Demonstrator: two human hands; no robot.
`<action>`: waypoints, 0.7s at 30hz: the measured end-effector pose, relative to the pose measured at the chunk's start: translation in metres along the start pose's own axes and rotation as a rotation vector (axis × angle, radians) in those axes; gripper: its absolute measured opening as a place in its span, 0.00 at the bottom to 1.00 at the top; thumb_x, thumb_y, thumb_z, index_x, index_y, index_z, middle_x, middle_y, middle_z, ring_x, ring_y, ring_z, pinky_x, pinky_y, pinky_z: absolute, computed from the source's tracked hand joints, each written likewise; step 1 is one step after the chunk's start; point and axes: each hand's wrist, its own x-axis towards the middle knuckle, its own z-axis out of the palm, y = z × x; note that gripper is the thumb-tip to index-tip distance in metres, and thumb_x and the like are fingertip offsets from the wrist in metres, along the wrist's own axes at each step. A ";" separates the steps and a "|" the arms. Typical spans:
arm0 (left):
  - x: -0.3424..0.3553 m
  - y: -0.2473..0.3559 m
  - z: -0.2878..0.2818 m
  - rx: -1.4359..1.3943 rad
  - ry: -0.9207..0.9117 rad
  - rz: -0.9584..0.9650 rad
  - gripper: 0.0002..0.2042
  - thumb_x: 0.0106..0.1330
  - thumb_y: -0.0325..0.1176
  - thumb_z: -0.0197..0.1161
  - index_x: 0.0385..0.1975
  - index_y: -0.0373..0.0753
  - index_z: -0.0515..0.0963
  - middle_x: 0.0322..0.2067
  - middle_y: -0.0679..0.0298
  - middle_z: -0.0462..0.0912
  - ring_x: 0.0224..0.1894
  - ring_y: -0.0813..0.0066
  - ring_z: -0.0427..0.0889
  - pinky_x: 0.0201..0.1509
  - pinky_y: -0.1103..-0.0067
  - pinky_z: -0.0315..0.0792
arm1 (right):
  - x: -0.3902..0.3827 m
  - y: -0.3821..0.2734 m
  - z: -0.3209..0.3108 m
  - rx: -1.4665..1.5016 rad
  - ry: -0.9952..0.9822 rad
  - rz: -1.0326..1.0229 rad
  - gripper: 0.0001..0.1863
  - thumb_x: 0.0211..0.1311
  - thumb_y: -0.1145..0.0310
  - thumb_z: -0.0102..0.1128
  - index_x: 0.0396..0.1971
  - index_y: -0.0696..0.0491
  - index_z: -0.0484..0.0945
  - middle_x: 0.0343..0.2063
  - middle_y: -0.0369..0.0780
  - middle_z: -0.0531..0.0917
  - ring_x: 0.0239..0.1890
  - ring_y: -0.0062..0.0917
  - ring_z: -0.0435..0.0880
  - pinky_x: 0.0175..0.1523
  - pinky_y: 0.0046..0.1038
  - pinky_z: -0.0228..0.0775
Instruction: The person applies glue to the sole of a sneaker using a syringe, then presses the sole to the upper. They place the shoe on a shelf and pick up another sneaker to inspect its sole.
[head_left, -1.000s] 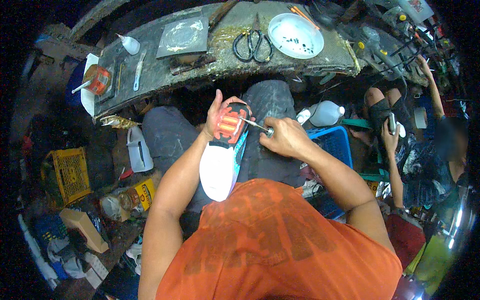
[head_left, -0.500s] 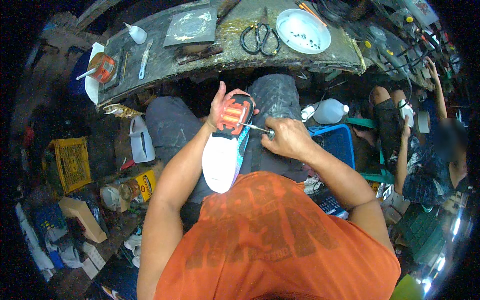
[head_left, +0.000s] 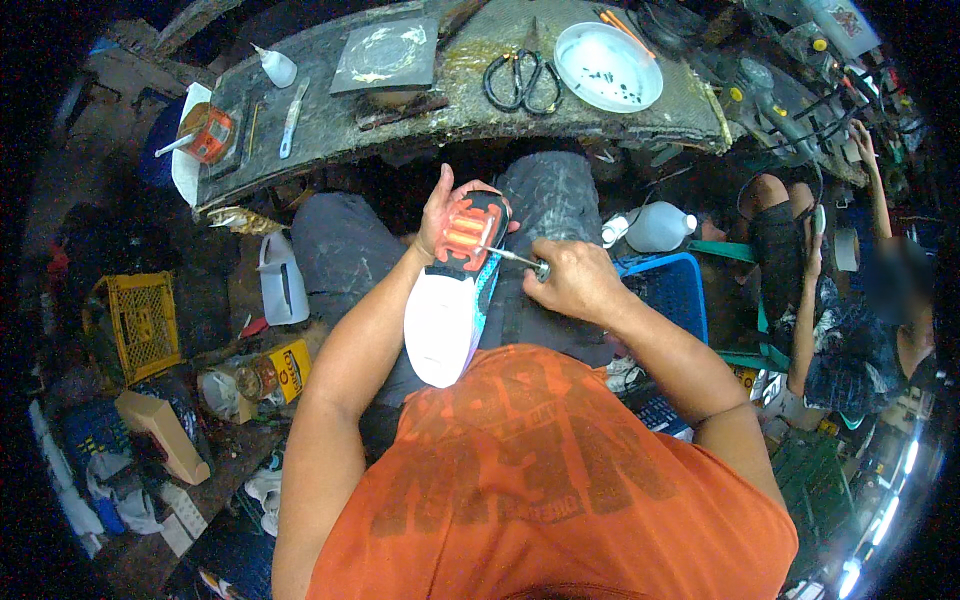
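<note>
A shoe lies sole up above my lap, its white forefoot toward my body. Its heel half is black with orange-red pieces, and turquoise upper shows along the right side. My left hand grips the heel from the left, thumb sticking up and fingertips curling over the far edge. In my closed right hand is an awl, most of its handle hidden by the fingers. The thin metal shaft points left, and its tip meets the orange-red part of the sole near the right edge.
Ahead stands a worn bench with black-handled scissors, a white bowl, a dark slab and an orange tub. A blue crate and plastic jug sit right. Another person sits far right.
My hands, the shoe and the awl look nearly unmoved. The other person's white object has turned edge-on, and the view has shifted slightly.
</note>
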 end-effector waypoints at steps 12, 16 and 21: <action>0.008 0.028 0.007 0.683 0.177 -0.097 0.38 0.79 0.70 0.38 0.47 0.36 0.81 0.35 0.54 0.90 0.33 0.67 0.90 0.38 0.74 0.85 | 0.002 0.002 -0.016 -0.020 -0.089 0.129 0.19 0.60 0.55 0.66 0.39 0.57 0.85 0.31 0.57 0.89 0.35 0.53 0.90 0.46 0.52 0.83; 0.010 0.021 0.005 0.744 0.204 -0.107 0.37 0.80 0.69 0.38 0.46 0.37 0.81 0.34 0.55 0.90 0.32 0.69 0.90 0.38 0.75 0.84 | 0.005 0.002 -0.021 -0.080 -0.131 0.182 0.19 0.60 0.55 0.65 0.36 0.58 0.85 0.31 0.58 0.89 0.35 0.54 0.90 0.46 0.52 0.83; 0.010 0.018 0.003 0.715 0.181 -0.077 0.38 0.80 0.70 0.39 0.45 0.37 0.82 0.34 0.55 0.90 0.33 0.70 0.89 0.38 0.74 0.84 | 0.006 -0.001 -0.019 -0.099 -0.151 0.168 0.18 0.60 0.56 0.65 0.35 0.59 0.85 0.31 0.58 0.88 0.35 0.54 0.90 0.46 0.52 0.83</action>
